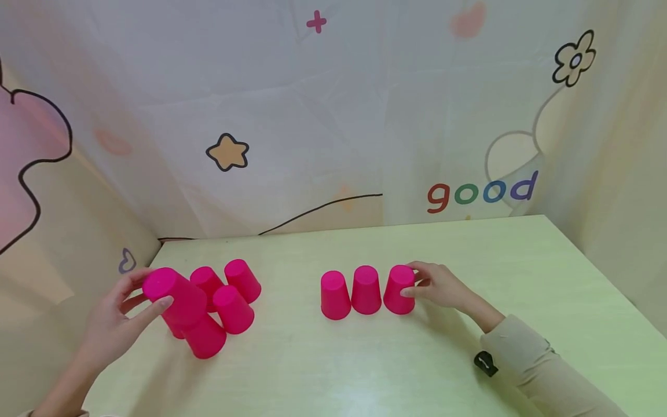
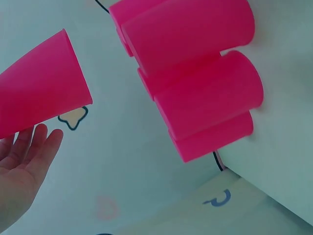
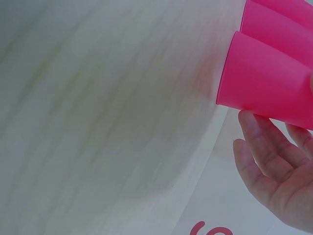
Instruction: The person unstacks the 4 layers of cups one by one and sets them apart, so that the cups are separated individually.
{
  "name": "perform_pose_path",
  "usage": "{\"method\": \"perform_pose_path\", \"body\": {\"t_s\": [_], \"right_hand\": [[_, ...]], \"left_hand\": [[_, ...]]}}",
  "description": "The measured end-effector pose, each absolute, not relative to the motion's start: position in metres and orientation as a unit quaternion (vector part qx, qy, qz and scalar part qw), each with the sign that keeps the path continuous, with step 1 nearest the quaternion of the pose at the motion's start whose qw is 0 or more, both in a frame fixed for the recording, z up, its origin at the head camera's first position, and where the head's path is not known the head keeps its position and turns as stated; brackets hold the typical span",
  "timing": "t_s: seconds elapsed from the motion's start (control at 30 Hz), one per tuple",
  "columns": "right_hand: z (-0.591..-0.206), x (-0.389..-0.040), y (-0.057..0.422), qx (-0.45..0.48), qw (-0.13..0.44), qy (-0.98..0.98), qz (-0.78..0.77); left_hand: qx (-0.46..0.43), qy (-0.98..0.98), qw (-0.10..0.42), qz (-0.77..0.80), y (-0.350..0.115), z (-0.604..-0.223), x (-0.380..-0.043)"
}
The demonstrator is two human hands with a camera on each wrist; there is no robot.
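On the left, my left hand holds a pink cup upside down, thumb on its near side and fingers on the far side. The left wrist view shows this held cup raised apart from several other upside-down pink cups, which stand grouped on the table below. One of those is largely hidden behind the held cup in the head view. My right hand grips the rightmost cup of a row of three, which stands upside down. Fingertips reach its side in the right wrist view, where the cup is near the others.
Left of the gripped cup stand a middle cup and an end cup, close together. A pale green table carries everything, with a printed curtain along its back edge. A small black object is by the right sleeve.
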State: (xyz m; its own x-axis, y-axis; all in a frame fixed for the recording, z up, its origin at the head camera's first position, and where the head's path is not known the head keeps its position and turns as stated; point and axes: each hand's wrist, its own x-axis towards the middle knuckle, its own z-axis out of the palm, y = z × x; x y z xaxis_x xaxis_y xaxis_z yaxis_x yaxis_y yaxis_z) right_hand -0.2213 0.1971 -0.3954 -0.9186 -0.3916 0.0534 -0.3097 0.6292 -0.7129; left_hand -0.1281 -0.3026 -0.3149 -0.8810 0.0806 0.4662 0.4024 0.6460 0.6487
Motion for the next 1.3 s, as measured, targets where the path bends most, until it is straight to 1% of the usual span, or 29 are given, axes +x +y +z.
{"method": "perform_pose_path", "body": {"t_s": [0.1,0.3,0.43,0.7,0.9,1.1,1.3], "right_hand": [[-0.395,-0.221,0.197,-0.193,0.053,0.902,-0.382],[-0.395,-0.221,0.197,-0.191,0.057,0.901,-0.386],[-0.395,-0.221,0.197,-0.189,0.057,0.902,-0.385],[-0.395,-0.222,0.196,-0.185,0.058,0.903,-0.383],[-0.396,-0.222,0.197,-0.187,0.057,0.902,-0.385],[-0.396,-0.222,0.197,-0.190,0.056,0.901,-0.385],[-0.396,-0.222,0.197,-0.188,0.056,0.903,-0.383]], "left_hand": [[-0.119,-0.886,0.206,-0.397,-0.311,-0.315,-0.125],[-0.076,-0.894,0.185,-0.401,-0.334,-0.321,-0.123],[-0.049,-0.893,0.179,-0.410,-0.348,-0.326,-0.123],[0.009,-0.904,0.178,-0.388,-0.358,-0.329,-0.121],[0.021,-0.896,0.185,-0.402,-0.369,-0.339,-0.120],[0.011,-0.897,0.191,-0.399,-0.379,-0.350,-0.122],[0.024,-0.912,0.167,-0.375,-0.381,-0.361,-0.126]]}}
